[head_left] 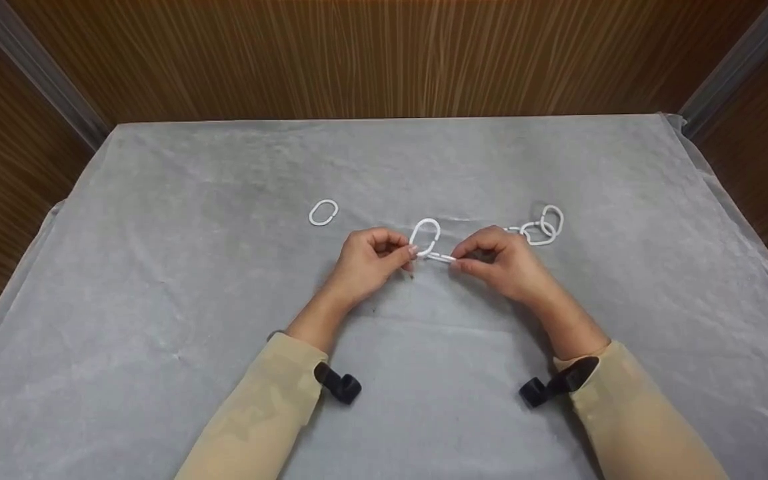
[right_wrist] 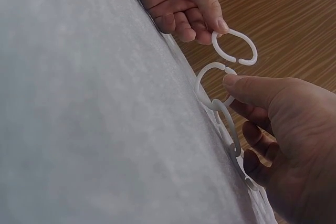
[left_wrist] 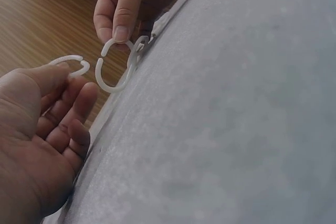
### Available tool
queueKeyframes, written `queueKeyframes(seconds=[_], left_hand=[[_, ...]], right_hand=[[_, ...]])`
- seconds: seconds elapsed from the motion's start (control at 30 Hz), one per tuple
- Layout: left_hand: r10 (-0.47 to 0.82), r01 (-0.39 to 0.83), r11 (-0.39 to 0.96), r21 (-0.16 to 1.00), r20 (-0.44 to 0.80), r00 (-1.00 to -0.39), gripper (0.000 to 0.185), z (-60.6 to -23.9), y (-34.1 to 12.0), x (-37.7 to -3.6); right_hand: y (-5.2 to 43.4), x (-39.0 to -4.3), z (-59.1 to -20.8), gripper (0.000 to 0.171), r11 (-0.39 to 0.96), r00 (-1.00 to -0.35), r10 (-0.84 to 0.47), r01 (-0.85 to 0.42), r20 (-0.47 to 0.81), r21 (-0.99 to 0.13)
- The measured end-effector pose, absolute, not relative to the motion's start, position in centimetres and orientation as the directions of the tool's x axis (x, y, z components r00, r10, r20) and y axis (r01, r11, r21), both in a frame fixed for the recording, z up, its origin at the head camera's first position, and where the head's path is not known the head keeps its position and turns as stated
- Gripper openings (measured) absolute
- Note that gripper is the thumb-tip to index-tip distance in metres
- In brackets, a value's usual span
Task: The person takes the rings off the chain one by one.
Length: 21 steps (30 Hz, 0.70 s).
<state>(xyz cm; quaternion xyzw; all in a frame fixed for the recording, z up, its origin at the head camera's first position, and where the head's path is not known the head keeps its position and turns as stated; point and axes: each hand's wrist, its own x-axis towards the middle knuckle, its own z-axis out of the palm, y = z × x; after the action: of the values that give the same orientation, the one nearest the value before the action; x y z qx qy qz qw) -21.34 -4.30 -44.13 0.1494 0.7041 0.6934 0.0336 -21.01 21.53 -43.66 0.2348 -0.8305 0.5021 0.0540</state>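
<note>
My left hand [head_left: 408, 256] pinches a single white oval ring [head_left: 425, 235] with a split in it, held just above the grey cloth [head_left: 224, 320]. My right hand [head_left: 459, 261] pinches the end link [head_left: 441, 257] of a chain of the same white rings [head_left: 543, 227], which trails off to the right on the cloth. In the right wrist view the single ring [right_wrist: 234, 47] and the end link [right_wrist: 212, 85] sit close together without touching. The left wrist view shows the end link [left_wrist: 113, 72] under the right thumb, with the single ring [left_wrist: 71, 62] at my left fingertips.
One loose white ring [head_left: 323, 212] lies on the cloth to the left of my hands. The cloth-covered table [head_left: 557, 153] is walled in by wood panels [head_left: 384, 60] at the back and sides. Beige sleeves [head_left: 271, 413] cover both forearms.
</note>
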Motion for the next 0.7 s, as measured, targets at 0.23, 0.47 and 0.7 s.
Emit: queueKeyframes(seconds=[0.23, 0.47, 0.7], left_hand=[[0.145, 0.158, 0.014, 0.987, 0.154, -0.977, 0.004, -44.2, -4.4, -21.6], [0.067, 0.129, 0.071, 0.989, 0.125, -0.99, 0.004, -43.4, -4.5, -21.7], [0.028, 0.09, 0.134, 0.987, 0.087, -0.996, 0.006, -42.5, -5.1, -22.3]], right_hand=[[21.5, -20.9, -43.7, 0.015, 0.377, -0.895, -0.333, -0.414, 0.296, -0.828], [21.6, -21.0, -43.6, 0.016, 0.381, -0.887, -0.338, -0.434, 0.314, -0.817], [21.6, -21.0, -43.6, 0.017, 0.372, -0.891, -0.336, -0.424, 0.306, -0.826]])
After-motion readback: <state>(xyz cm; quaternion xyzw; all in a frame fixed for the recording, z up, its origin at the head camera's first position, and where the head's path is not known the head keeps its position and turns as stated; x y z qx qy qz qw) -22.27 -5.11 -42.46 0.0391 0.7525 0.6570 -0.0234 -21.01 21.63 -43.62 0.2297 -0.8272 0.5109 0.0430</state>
